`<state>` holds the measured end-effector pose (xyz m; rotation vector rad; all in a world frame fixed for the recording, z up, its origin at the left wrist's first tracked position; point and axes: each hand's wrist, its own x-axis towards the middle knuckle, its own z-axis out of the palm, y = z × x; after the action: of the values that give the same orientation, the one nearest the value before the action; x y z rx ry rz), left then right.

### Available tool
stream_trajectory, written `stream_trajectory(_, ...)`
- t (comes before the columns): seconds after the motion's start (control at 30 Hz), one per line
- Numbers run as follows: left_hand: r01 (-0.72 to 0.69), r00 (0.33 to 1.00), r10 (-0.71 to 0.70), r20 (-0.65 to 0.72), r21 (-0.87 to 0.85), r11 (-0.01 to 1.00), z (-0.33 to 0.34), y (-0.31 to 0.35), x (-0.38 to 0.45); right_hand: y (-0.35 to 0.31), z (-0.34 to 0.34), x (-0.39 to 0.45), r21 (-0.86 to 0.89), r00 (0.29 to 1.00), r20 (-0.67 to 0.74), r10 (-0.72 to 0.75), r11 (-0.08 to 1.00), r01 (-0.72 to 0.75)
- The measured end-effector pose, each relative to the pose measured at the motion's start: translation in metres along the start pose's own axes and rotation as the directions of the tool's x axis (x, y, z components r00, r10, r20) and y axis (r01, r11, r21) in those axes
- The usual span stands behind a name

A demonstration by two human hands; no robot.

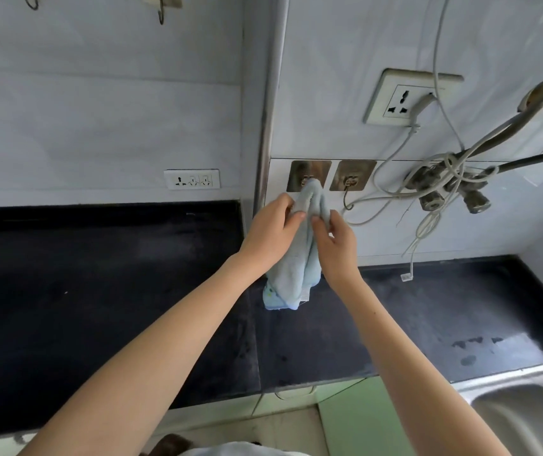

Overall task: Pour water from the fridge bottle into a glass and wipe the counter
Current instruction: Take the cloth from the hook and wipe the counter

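A light blue cloth (291, 278) hangs from the left of two metal wall hooks (308, 181) above the black counter (99, 291). My left hand (273, 230) grips the cloth's upper left side near the hook. My right hand (334, 240) pinches its upper right side. The cloth's lower end dangles just above the counter. No bottle or glass is in view.
A second hook plate (350, 181) sits to the right. Tangled white cables and pipe fittings (444, 189) hang at the right wall. Sockets (192, 179) (402, 100) are on the wall. A steel sink (527, 416) is at bottom right, with wet spots (471, 348) on the counter nearby.
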<state>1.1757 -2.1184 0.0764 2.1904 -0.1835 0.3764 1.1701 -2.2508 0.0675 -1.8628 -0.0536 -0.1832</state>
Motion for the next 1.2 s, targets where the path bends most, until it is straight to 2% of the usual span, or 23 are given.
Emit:
stream_trajectory(0.1,-0.023,1.000,0.024,0.012,-0.039,0.999,-0.010,0.002,-0.009,-0.004,0.001,-0.009,0.058,1.000,0.004,-0.019,0.998,0.018)
stream_trajectory(0.2,0.021,0.998,-0.016,0.065,-0.074,0.997,-0.019,-0.007,-0.025,0.002,0.006,-0.019,0.061,0.997,0.061,-0.047,0.997,0.043)
stream_trajectory(0.3,0.149,0.979,-0.126,0.161,-0.140,0.979,-0.023,-0.024,-0.043,0.011,0.014,-0.033,0.089,0.991,0.131,-0.036,0.996,0.024)
stream_trajectory(0.47,0.388,0.902,-0.327,0.282,-0.197,0.900,-0.014,-0.060,-0.070,0.036,0.031,-0.050,0.088,0.961,0.277,0.016,0.995,-0.041)
stream_trajectory(0.57,0.547,0.818,-0.473,0.327,-0.190,0.815,-0.001,-0.081,-0.083,0.059,0.047,-0.058,0.034,0.913,0.388,0.129,0.988,-0.153)
stream_trajectory(0.67,0.702,0.698,-0.607,0.380,-0.192,0.686,0.012,-0.099,-0.100,0.084,0.067,-0.072,-0.008,0.854,0.484,0.192,0.976,-0.216)
stream_trajectory(0.73,0.783,0.614,-0.663,0.429,-0.219,0.582,0.019,-0.108,-0.110,0.103,0.081,-0.082,-0.029,0.853,0.489,0.179,0.981,-0.190)
stream_trajectory(0.8,0.825,0.561,-0.675,0.480,-0.257,0.503,0.023,-0.118,-0.118,0.119,0.094,-0.088,-0.105,0.869,0.447,0.212,0.977,-0.184)
stream_trajectory(0.87,0.815,0.574,-0.670,0.470,-0.249,0.523,0.025,-0.132,-0.125,0.134,0.106,-0.091,-0.297,0.876,0.382,0.296,0.936,-0.187)
stream_trajectory(0.93,0.764,0.632,-0.667,0.395,-0.173,0.622,0.026,-0.146,-0.133,0.148,0.117,-0.092,-0.530,0.881,0.317,0.351,0.836,-0.142)
stream_trajectory(0.97,0.719,0.672,-0.655,0.345,-0.097,0.688,0.024,-0.154,-0.136,0.153,0.123,-0.092,-0.618,0.902,0.288,0.321,0.782,-0.081)
stream_trajectory(1.03,0.556,0.786,-0.568,0.242,0.122,0.822,0.020,-0.174,-0.143,0.164,0.137,-0.092,-0.731,0.946,0.252,0.204,0.681,0.048)
stream_trajectory(1.1,0.355,0.876,-0.431,0.216,0.316,0.880,0.012,-0.198,-0.150,0.176,0.152,-0.093,-0.802,0.963,0.231,0.143,0.588,0.105)
stream_trajectory(1.2,0.085,0.909,-0.274,0.313,0.506,0.859,-0.005,-0.237,-0.163,0.189,0.167,-0.099,-0.866,0.958,0.260,0.120,0.468,0.177)
